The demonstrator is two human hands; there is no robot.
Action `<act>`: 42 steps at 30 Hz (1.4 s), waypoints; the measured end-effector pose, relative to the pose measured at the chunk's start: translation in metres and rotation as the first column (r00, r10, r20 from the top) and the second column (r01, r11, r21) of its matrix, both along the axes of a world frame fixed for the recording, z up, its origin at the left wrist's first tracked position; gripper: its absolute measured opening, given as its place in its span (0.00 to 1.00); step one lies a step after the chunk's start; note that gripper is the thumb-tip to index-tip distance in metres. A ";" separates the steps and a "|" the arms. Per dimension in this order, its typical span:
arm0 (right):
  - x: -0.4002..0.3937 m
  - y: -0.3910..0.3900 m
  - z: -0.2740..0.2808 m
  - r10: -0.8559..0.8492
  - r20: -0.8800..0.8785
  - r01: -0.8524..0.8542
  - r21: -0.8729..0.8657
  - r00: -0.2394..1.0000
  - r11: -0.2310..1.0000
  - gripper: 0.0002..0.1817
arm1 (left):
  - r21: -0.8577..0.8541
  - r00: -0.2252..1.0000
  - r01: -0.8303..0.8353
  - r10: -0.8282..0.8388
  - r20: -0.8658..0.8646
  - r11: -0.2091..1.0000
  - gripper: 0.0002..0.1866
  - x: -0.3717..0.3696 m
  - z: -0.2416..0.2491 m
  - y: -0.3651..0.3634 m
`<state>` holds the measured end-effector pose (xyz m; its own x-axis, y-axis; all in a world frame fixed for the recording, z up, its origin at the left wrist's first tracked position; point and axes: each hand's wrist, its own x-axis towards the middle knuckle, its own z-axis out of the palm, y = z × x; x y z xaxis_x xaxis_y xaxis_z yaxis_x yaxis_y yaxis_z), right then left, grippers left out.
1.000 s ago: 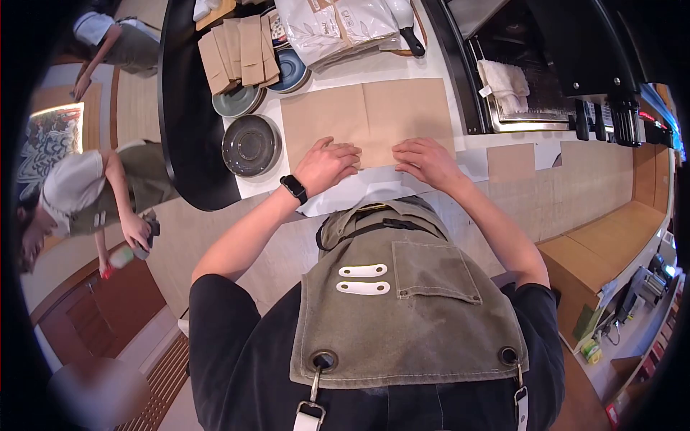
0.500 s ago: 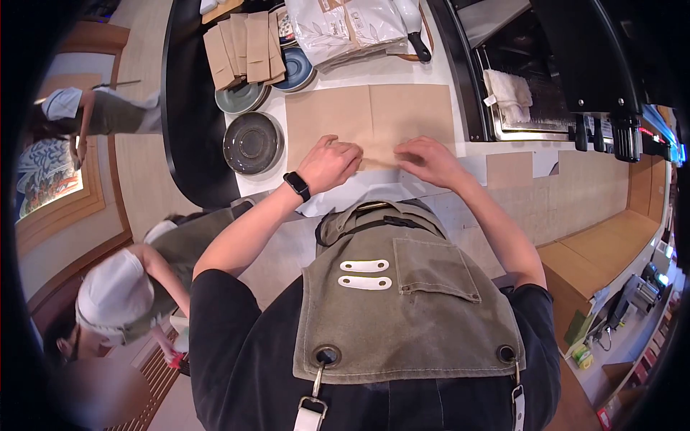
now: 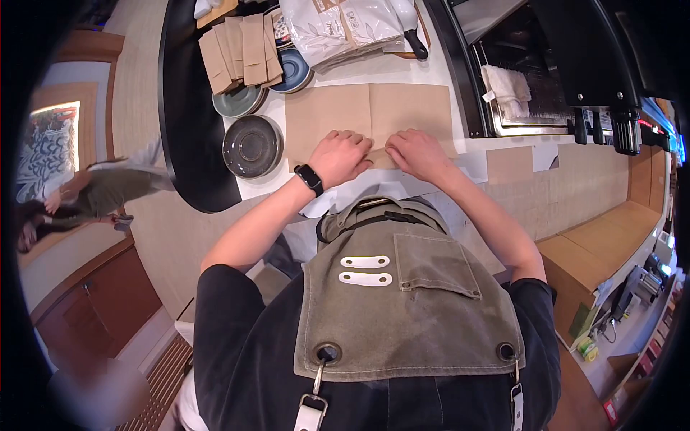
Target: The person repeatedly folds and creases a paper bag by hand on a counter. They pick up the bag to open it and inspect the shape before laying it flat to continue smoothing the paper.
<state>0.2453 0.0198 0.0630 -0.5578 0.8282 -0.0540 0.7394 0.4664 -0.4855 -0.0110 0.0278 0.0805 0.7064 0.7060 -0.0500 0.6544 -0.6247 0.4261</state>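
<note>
A sheet of brown kraft paper (image 3: 327, 108) with a crease down its middle lies on the white counter in front of me. At its near edge, my left hand (image 3: 341, 156), below a black watch, is closed with the thumb and fingers pinching the paper. Facing it, my right hand (image 3: 419, 153) grips the same edge with curled fingers. Between the two hands a narrow strip of that edge looks turned up. The fingertips partly hide the fold.
Left of the paper stand a dark saucer (image 3: 251, 146), a green plate (image 3: 237, 102) and a blue plate (image 3: 292, 70). Folded brown paper pieces (image 3: 253, 49) lie over the plates. Behind are plastic-wrapped packs (image 3: 345, 32). A towel (image 3: 507, 90) hangs at right; a person (image 3: 108, 190) is at left.
Both hands have come closer together and taken hold of the paper's near edge. The nearer person at left has mostly gone from view; the farther one has moved lower in the picture.
</note>
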 end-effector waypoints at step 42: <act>0.044 0.068 0.002 -0.059 0.254 0.153 -0.369 0.965 0.917 0.29 | -0.392 0.983 -0.036 -0.039 -0.180 0.919 0.24 -0.077 -0.013 0.086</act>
<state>0.2890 0.0876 0.0648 -0.4005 0.7706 -0.4957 0.8878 0.1925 -0.4181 -0.0881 0.1141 0.0670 0.6602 0.6017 -0.4496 0.7425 -0.4326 0.5113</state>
